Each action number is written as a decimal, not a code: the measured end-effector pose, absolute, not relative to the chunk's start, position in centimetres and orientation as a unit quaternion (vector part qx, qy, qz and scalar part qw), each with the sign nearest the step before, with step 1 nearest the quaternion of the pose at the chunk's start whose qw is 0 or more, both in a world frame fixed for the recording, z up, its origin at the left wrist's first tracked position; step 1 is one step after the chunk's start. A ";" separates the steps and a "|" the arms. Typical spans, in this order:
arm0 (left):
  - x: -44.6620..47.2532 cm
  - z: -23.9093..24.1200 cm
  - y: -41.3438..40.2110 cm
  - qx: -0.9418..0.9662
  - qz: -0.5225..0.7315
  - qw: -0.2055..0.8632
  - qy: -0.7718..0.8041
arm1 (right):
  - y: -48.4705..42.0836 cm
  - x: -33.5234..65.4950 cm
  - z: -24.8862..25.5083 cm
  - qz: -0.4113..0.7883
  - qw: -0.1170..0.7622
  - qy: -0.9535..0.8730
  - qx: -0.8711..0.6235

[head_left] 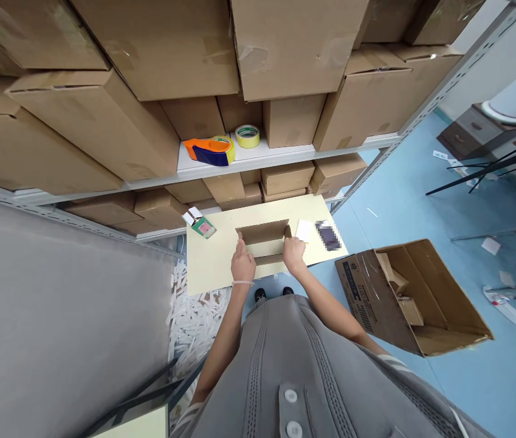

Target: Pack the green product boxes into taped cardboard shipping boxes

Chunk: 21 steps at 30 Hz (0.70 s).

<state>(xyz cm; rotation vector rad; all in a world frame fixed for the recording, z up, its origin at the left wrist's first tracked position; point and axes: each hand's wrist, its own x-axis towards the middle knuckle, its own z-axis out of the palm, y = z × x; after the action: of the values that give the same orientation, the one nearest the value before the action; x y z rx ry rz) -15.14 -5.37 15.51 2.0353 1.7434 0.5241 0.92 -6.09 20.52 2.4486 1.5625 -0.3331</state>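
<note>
Between my hands an unfolded cardboard box (264,232) stands on a cream table (212,267), with the tabletop showing through its open middle. My left hand (243,261) is closed on the box's left end, thumb side up, and a light band circles that wrist. At the right end, my right hand (294,252) grips the cardboard with its fingers curled. Just beyond my right hand lies a white sheet (304,230), and beside it a dark, pixelated object (329,235). Left of the box is a small green and white carton (203,225) with its flaps open.
Shelves ahead carry several cardboard boxes (294,48), an orange and blue tape dispenser (209,151) and a yellow tape roll (247,136). A large open carton (376,298) holding smaller boxes stands on the floor at right. White paper strips (198,322) cover the floor at left.
</note>
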 end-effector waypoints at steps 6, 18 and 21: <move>-14.1 16.6 -5.1 0.776 0.079 0.140 0.610 | -4.5 -0.9 20.6 -0.125 0.215 0.548 0.798; -13.6 17.2 -3.8 0.796 0.001 0.107 0.595 | -3.9 1.0 21.6 -0.271 0.231 0.554 0.752; -13.7 17.0 -3.8 0.802 0.011 0.108 0.588 | -6.3 4.3 21.0 -0.315 0.124 0.595 0.729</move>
<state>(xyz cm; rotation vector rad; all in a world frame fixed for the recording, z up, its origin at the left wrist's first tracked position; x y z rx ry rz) -13.71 -3.77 17.03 2.3586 1.7291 0.0314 4.35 -6.26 21.01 2.1256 1.7345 -0.9174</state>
